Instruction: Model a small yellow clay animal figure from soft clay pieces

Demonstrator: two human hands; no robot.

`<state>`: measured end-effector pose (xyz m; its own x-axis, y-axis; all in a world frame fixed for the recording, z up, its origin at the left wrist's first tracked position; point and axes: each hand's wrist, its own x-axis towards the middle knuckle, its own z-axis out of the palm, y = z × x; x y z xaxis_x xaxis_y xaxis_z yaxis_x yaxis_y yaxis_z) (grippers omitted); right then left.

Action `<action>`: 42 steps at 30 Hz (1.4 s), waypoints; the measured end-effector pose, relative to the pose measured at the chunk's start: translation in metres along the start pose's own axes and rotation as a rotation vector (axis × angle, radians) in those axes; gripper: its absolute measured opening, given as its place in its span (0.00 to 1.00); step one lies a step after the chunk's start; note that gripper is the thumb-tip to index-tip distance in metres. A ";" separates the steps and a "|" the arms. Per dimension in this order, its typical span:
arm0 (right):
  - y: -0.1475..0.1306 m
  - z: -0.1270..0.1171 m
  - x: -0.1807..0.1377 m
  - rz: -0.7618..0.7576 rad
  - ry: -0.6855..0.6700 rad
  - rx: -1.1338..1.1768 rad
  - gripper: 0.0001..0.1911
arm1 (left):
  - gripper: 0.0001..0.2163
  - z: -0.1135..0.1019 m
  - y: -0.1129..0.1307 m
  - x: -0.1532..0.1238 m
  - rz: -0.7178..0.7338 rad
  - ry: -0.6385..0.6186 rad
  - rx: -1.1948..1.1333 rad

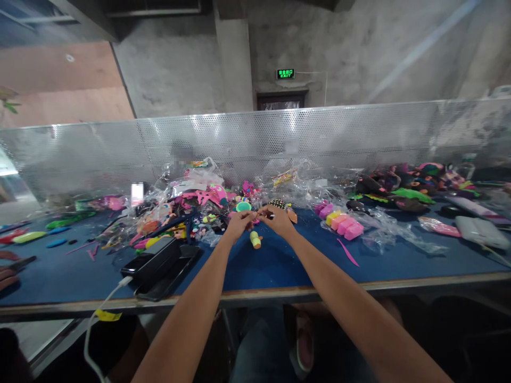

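Note:
My left hand (238, 222) and my right hand (278, 219) meet above the blue table (279, 260), fingers pinched together on a small item between them that is too small to name. A small yellow, orange and green toy piece (255, 239) lies on the table just below the hands. Behind them is a heap of colourful small toys and clear plastic bags (199, 199), with a round green piece (243, 206) and a dark dotted piece (277, 204) close by.
A black phone and power bank (157, 266) with a white cable lie at the front left. Pink and yellow blocks (343, 223) and a pink strip (347, 253) sit right. Dark toys (399, 189) pile far right. A perforated metal screen (279, 138) backs the table. Another person's hand (8, 276) shows at the left edge.

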<state>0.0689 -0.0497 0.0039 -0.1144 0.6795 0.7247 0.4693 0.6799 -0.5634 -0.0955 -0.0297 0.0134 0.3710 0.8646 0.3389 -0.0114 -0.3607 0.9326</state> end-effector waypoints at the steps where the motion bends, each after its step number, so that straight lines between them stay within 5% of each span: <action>1: 0.001 0.000 0.000 0.023 -0.013 -0.002 0.12 | 0.18 0.000 0.000 0.000 0.000 0.007 0.015; 4: 0.006 0.001 0.000 0.127 -0.102 -0.075 0.14 | 0.17 -0.001 -0.002 0.001 -0.010 0.055 0.038; 11: 0.014 0.006 -0.007 0.341 -0.584 -0.205 0.22 | 0.15 -0.003 -0.005 0.004 0.005 0.120 0.004; 20: 0.006 0.012 -0.009 0.324 -0.683 0.191 0.32 | 0.15 -0.004 -0.007 0.006 0.030 0.157 -0.042; 25: 0.004 0.012 -0.009 0.404 -0.580 0.458 0.30 | 0.16 -0.006 -0.005 0.007 0.069 0.181 -0.092; 33: -0.003 0.008 -0.006 0.455 -0.279 0.619 0.25 | 0.17 -0.010 -0.004 0.011 0.146 0.408 -0.112; 42: -0.013 0.012 -0.003 0.650 -0.167 0.844 0.15 | 0.14 0.001 -0.005 0.009 0.251 0.387 0.026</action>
<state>0.0529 -0.0574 0.0043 -0.2092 0.9647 0.1603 -0.2650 0.1018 -0.9588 -0.0909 -0.0208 0.0117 -0.0144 0.8147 0.5797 -0.0319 -0.5799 0.8141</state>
